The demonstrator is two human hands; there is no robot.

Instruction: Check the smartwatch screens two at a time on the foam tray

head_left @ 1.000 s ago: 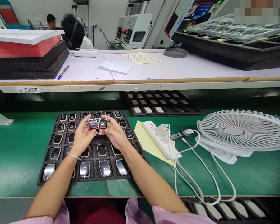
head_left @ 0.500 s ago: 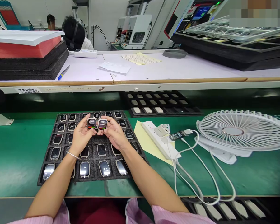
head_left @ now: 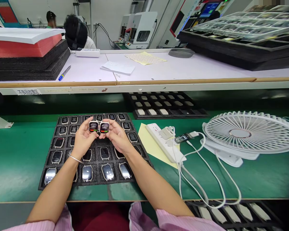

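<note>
Worktop (head_left: 21,160): green mat surface, running left to right, with a raised white shelf (head_left: 183,69) at the far side.
Fan (head_left: 250,133): white, lying face up at the right of the worktop.
Foam tray (head_left: 62,183): dark, near centre-left, its pockets holding rows of watch bodies; under both hands.
Power strip (head_left: 156,141): white, just right of the foam tray on a yellow sheet (head_left: 146,144), white cables trailing toward the near edge.
Left hand (head_left: 83,141): fingers clasped about the left watch body (head_left: 93,126), screen lit and facing up.
Right hand (head_left: 118,138): fingers clasped about the right watch body (head_left: 104,127), screen lit.
Position: both bodies are held side by side, touching, above the far half of the tray.
</note>
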